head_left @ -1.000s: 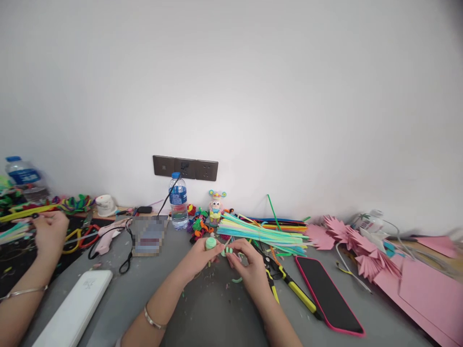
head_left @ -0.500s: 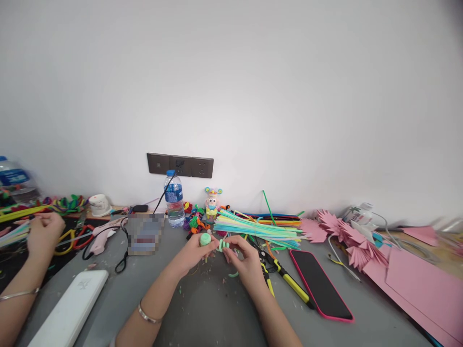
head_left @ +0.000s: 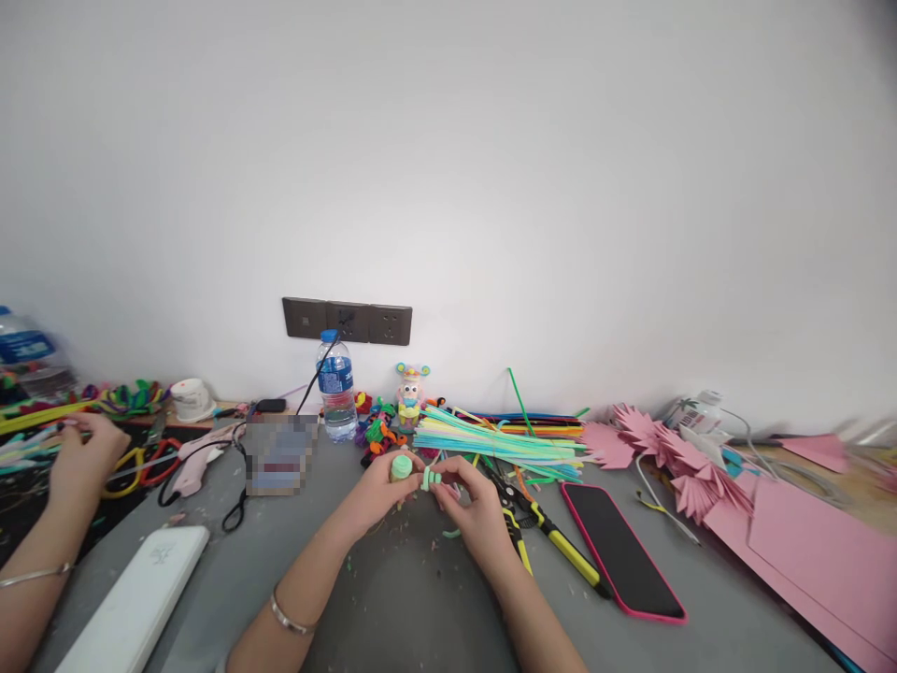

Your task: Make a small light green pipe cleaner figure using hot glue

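Observation:
Above the grey table, my left hand (head_left: 375, 491) is closed around a pale green round coil (head_left: 402, 467), which looks like wound pipe cleaner. Close to it, my right hand (head_left: 471, 500) pinches a smaller light green curled piece (head_left: 430, 479) between thumb and fingertips. The two hands nearly meet, and the left fingertips seem to touch the small piece as well. Just behind the hands lies a bundle of pastel pipe cleaners (head_left: 497, 444). A small figurine (head_left: 410, 393) with big eyes stands by the wall.
Yellow-black pliers (head_left: 561, 547) and a pink-cased phone (head_left: 623, 551) lie to the right, near pink folded paper (head_left: 707, 486). A water bottle (head_left: 337, 388), pink glue gun (head_left: 200, 458) and white box (head_left: 136, 598) are on the left. A co-worker's hand (head_left: 84, 458) works at far left.
The small green piece has turned slightly between my fingers, and the round coil has tilted a little. My hands stay in nearly the same place. The co-worker's hand has shifted slightly.

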The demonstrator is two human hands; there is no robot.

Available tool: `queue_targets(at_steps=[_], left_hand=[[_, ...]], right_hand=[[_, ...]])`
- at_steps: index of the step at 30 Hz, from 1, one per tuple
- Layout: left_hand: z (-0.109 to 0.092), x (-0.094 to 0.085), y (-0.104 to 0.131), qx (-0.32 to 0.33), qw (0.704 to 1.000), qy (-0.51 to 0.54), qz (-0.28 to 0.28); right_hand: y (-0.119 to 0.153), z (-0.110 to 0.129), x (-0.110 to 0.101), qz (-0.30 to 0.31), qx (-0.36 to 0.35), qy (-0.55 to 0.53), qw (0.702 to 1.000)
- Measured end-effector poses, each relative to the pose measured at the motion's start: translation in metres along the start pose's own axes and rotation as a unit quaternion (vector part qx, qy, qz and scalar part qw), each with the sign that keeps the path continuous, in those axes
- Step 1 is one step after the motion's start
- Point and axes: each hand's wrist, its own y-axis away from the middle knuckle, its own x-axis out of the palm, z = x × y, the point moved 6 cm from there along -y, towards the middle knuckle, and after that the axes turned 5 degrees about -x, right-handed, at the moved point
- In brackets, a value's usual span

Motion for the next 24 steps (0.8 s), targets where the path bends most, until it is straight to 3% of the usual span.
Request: queue_targets(at_steps=[5, 11, 17, 24], left_hand=[[0.007, 0.002, -0.002, 0.002, 1.0, -0.005, -0.001], [0.012, -0.001, -0.005, 0.017, 0.999, -0.021, -0.017], [0.001, -0.001, -0.002, 0.083, 0.989, -0.112, -0.054], [-0.015, 0.006, 0.005, 0.156, 0.952, -0.254, -0.075]], right_hand=[[-0.001, 0.001, 0.002, 0.017, -0.044, 0.024, 0.999], [0.001, 0.0, 0.002, 0.011, 0.005, 0.013, 1.0], [0.003, -0.017, 0.01, 0.016, 0.086, -0.105, 0.991], [0.002, -0.023, 0.015, 0.028, 0.14, -0.234, 0.962]])
